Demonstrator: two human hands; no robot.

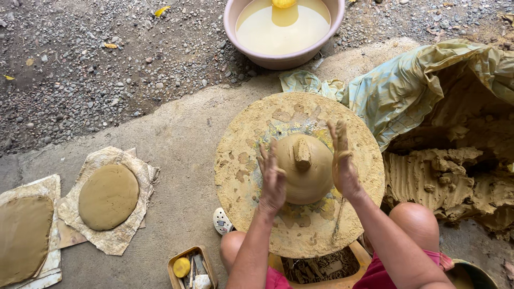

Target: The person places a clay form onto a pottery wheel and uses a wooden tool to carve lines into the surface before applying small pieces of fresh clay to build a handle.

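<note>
We see a heap of raw clay [455,171] under a pale plastic sheet [407,85] at right, then the round, clay-caked wheel [241,160] on the concrete floor [182,139]. A pink basin [235,32] of cloudy water stands beyond it. Two flat clay discs [108,196] lie on cloth at left. At the wheel's centre sits a clay mound [305,171] with a small knob. Our left hand [272,182] and right hand [342,160], both unclenched and flat, press its two sides.
</note>
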